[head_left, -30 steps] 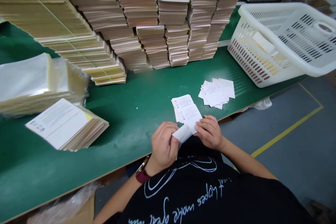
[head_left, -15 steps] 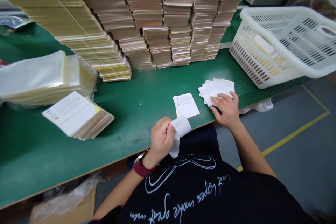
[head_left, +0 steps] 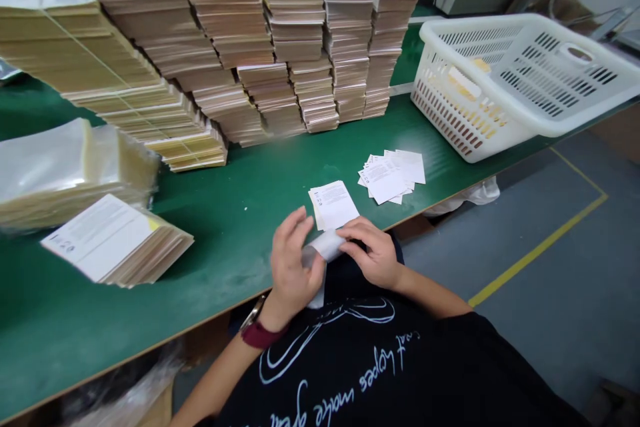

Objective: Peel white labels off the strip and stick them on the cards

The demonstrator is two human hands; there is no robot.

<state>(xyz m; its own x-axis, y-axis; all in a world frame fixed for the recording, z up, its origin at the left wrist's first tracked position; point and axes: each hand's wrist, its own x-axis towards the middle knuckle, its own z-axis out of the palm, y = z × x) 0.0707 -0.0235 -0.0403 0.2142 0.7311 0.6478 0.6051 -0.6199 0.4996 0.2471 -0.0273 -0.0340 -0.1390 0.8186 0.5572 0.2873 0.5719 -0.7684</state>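
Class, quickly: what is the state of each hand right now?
Left hand: holding a curled paper slip, fingers loosely raised.
Right hand: pinching the same paper slip.

Stacks (head_left: 280,47) behind leaflets (head_left: 333,203); basket (head_left: 465,127) right of stacks; all on table (head_left: 240,227).

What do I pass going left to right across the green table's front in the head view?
Tan stack of flat packets under a white printed card → left hand → right hand, both holding a white paper strip → white slotted plastic basket.
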